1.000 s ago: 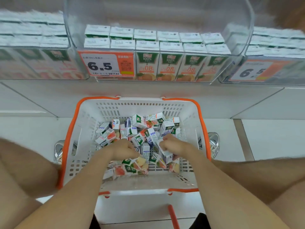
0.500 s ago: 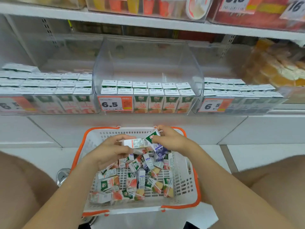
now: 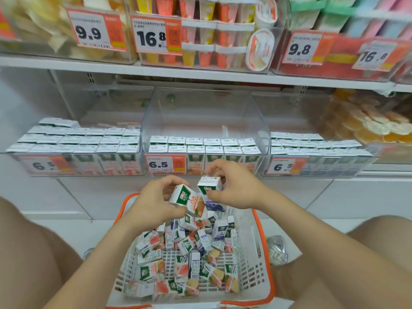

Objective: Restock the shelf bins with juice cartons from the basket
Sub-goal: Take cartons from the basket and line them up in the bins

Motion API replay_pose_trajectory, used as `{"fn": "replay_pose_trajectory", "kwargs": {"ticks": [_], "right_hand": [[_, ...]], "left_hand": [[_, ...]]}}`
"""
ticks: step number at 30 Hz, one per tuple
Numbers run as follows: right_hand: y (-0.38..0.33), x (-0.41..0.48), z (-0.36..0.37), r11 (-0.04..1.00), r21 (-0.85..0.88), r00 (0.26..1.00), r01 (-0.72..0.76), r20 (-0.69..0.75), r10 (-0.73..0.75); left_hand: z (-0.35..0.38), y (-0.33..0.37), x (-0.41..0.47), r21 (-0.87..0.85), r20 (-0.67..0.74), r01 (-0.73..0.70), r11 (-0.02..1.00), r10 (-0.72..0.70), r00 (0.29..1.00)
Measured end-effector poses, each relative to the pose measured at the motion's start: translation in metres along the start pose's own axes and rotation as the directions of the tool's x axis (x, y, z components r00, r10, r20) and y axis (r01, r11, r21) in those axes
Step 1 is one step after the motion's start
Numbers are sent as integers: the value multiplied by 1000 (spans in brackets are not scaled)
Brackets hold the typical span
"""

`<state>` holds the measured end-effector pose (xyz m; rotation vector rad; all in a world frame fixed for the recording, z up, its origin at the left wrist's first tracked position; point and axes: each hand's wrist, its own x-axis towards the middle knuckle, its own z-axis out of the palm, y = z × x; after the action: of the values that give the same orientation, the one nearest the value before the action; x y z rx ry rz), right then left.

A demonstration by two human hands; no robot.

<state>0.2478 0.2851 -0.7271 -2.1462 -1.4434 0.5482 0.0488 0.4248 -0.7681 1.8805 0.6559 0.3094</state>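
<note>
A white basket with an orange rim (image 3: 266,259) stands on the floor between my knees, with several small juice cartons (image 3: 189,259) piled loose in it. Above its far edge my left hand (image 3: 153,201) grips a green-and-orange carton (image 3: 188,199), tilted on its side. My right hand (image 3: 236,188) holds a green-and-purple carton (image 3: 210,190) upright, touching the other one. Straight ahead, the clear middle shelf bin (image 3: 205,112) has two rows of cartons at its front. The left bin (image 3: 75,141) and right bin (image 3: 312,146) hold several rows each.
An upper shelf (image 3: 200,74) juts out above the bins, carrying snack packs and price tags. My bare knees flank the basket on both sides. A shiny round metal thing (image 3: 277,248) lies on the floor right of the basket.
Both hands have risen out of the basket, each with a carton, toward the middle bin. My view has tilted up, so the upper shelf now shows.
</note>
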Motion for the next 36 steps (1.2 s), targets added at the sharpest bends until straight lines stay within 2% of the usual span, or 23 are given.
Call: {"fn": "replay_pose_trajectory", "kwargs": {"ticks": [6,12,14,17,20,23,26,29,31,36], "right_hand": [[-19,1,-25,983,-110,988,148,-16,-151],[-44,26,-49,966,-172,961,194,-165,-222],[-54,38,-60,957,-208,942,202,-227,-248],[-63,62,-73,943,-251,914,219,-286,-289],[-63,89,-81,935,-289,905,208,-306,-296],[-54,109,-80,923,-334,905,191,-304,-297],[-39,116,-71,941,-300,908,156,-332,-256],[-34,122,-68,927,-343,932,152,-262,-250],[-35,125,-70,927,-339,935,160,-250,-253],[-31,124,-77,957,-248,942,152,-257,-217]], "left_hand": [[-21,34,5,10,-16,-122,992,122,992],[-56,83,24,43,-107,-254,966,257,960],[-71,101,32,160,-138,-298,941,320,937],[-89,118,48,396,-197,-342,852,443,874],[-98,120,74,582,-221,-305,754,507,833],[-98,108,106,759,-177,-197,621,487,855],[-91,94,127,872,-138,-88,482,414,900],[-87,89,134,975,-23,-43,219,289,957],[-84,92,136,993,27,-50,105,205,978],[-82,84,150,994,3,-2,110,-11,1000]]}}
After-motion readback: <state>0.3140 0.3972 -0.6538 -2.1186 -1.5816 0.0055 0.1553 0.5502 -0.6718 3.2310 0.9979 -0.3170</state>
